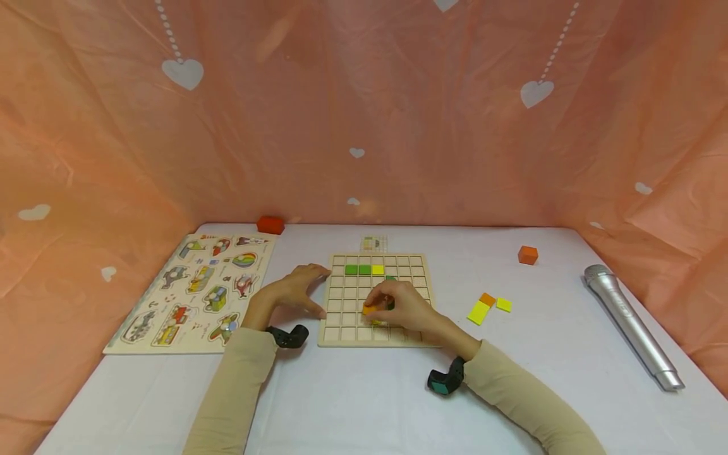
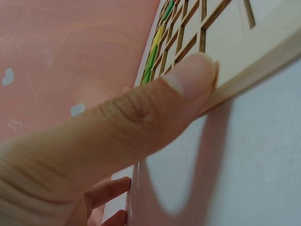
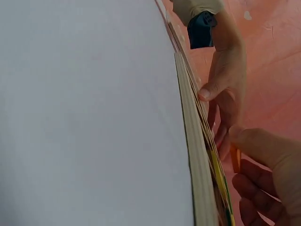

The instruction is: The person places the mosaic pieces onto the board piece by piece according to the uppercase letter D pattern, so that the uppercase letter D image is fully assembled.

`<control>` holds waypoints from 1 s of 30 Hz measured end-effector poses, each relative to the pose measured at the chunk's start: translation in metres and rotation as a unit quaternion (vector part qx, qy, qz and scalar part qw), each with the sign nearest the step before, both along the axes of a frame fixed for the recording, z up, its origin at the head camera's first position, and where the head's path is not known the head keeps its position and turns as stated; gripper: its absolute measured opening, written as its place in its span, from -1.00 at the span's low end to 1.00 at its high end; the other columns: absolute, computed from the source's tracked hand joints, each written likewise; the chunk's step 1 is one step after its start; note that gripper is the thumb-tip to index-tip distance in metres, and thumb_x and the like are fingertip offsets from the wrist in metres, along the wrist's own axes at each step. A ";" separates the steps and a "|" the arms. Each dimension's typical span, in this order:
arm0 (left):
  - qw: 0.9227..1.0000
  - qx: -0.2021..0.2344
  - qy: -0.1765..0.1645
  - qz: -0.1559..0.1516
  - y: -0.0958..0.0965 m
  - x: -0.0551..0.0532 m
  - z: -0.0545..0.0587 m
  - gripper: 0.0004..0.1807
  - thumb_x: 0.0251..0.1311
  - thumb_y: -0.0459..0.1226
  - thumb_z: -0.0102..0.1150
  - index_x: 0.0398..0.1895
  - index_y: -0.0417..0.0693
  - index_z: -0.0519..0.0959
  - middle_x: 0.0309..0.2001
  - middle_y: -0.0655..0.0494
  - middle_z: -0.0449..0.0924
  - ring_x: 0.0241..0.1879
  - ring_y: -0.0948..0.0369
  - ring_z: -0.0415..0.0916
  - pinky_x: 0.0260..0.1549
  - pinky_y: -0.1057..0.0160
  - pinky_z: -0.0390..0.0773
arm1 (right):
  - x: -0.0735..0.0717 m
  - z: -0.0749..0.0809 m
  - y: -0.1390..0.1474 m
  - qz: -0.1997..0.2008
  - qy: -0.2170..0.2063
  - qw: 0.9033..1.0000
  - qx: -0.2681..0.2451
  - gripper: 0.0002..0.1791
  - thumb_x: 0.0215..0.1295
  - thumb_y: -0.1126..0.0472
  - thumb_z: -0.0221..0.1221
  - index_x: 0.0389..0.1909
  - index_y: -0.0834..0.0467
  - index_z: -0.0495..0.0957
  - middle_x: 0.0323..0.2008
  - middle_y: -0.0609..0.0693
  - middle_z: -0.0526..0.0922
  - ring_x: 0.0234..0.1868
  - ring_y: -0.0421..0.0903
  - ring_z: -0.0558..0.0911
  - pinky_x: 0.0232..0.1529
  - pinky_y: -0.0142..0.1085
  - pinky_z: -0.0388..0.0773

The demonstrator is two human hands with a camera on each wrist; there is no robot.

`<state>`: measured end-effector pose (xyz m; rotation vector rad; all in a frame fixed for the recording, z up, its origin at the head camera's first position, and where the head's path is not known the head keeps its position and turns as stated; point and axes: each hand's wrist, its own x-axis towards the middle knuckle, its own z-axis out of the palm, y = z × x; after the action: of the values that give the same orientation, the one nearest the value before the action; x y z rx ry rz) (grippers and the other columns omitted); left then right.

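Note:
A wooden grid board (image 1: 335, 293) lies mid-table. Two green tiles (image 1: 358, 270) and a yellow tile (image 1: 378, 270) sit side by side in one of its upper rows. Lower down, more green and yellow is partly hidden behind my right hand (image 1: 405, 306). Between thumb and fingertips that hand pinches an orange square tile (image 3: 235, 158), held over the board's lower middle. My left hand (image 1: 292, 291) rests at the board's left edge, fingers extended. In the left wrist view its thumb (image 2: 155, 106) lies against the wooden rim.
Loose yellow (image 1: 478, 313) and orange tiles (image 1: 487, 299) lie right of the board. A small patterned card (image 1: 373, 243) is behind it. A picture puzzle board (image 1: 190, 291) and a red block (image 1: 270, 225) stand left; an orange cube (image 1: 527, 255) and silver microphone (image 1: 631, 325) lie right.

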<state>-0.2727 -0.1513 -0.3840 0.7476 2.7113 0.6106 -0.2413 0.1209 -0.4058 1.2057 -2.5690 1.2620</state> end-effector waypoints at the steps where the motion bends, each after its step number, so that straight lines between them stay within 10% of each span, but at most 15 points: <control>1: 1.000 -0.001 -0.001 0.001 0.000 0.000 0.000 0.00 -0.23 -0.05 0.49 0.32 -0.19 0.23 0.34 -0.18 0.16 0.34 -0.13 0.02 0.31 -0.12 0.07 | 0.001 -0.001 -0.002 0.001 0.002 1.000 0.002 -0.77 -0.01 0.15 0.39 -0.30 0.07 0.63 -0.34 -0.16 0.65 -0.41 -0.27 0.55 -0.39 -0.40 0.54; 30: 1.000 0.003 0.020 -0.016 -0.001 -0.001 -0.001 -0.01 -0.23 -0.07 0.50 0.29 -0.26 0.25 0.30 -0.23 0.21 0.31 -0.15 0.07 0.30 -0.11 0.08 | 0.000 0.001 -0.002 0.019 0.057 0.995 0.078 -0.81 0.08 0.11 0.33 -0.27 0.05 0.70 -0.22 -0.12 0.56 -0.18 -0.19 0.44 -0.23 -0.34 0.43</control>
<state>-0.2733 -0.1521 -0.3847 0.8116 2.7301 0.6040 -0.2413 0.1187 -0.4047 1.3172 -2.6137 0.9821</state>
